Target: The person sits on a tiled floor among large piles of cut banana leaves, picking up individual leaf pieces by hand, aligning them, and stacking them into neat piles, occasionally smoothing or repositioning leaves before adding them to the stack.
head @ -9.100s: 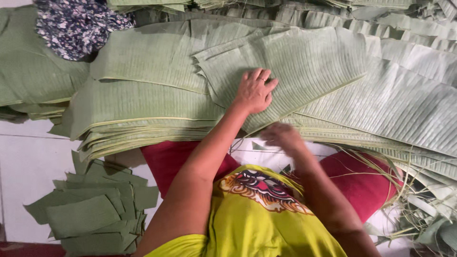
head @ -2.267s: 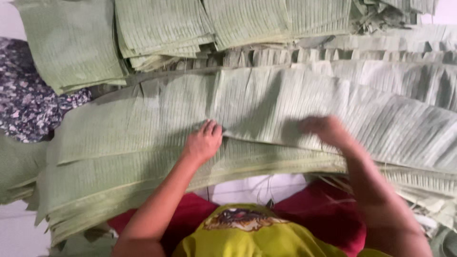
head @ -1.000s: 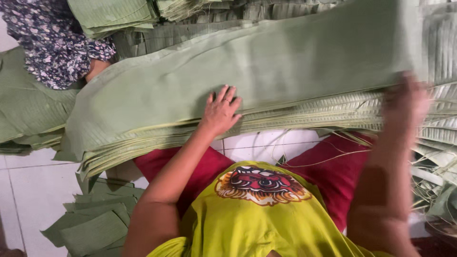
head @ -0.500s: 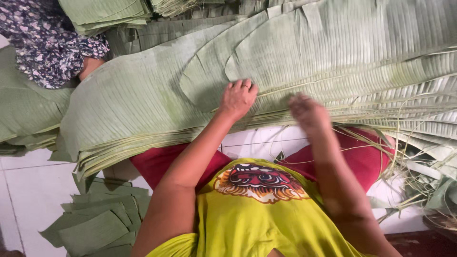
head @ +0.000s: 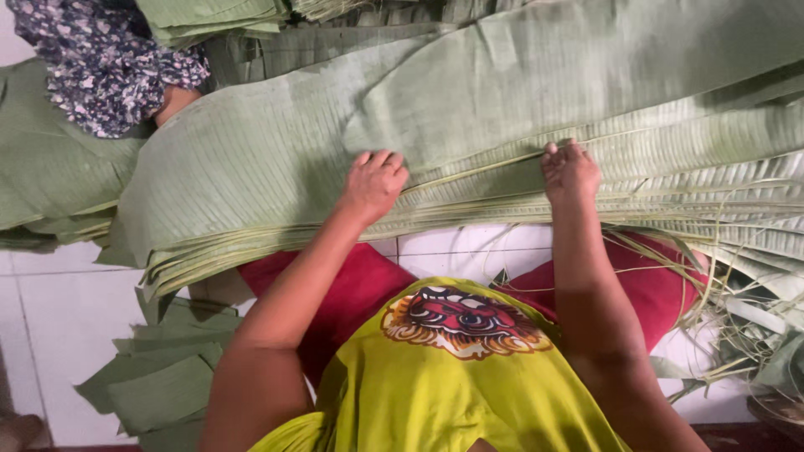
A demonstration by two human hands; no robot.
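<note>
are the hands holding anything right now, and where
The left hand curls its fingers on the near edge of the top banana leaf. The right hand rests knuckles-up on the leaf stack edge; any grip is hidden.

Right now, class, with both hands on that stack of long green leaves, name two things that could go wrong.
1. The top leaf could tear along its ribs, since the left hand bunches its folded edge.
2. The leaf stack overhangs the red-clad lap; pressure from the right hand near its edge might slide layers onto the tiled floor.
</note>
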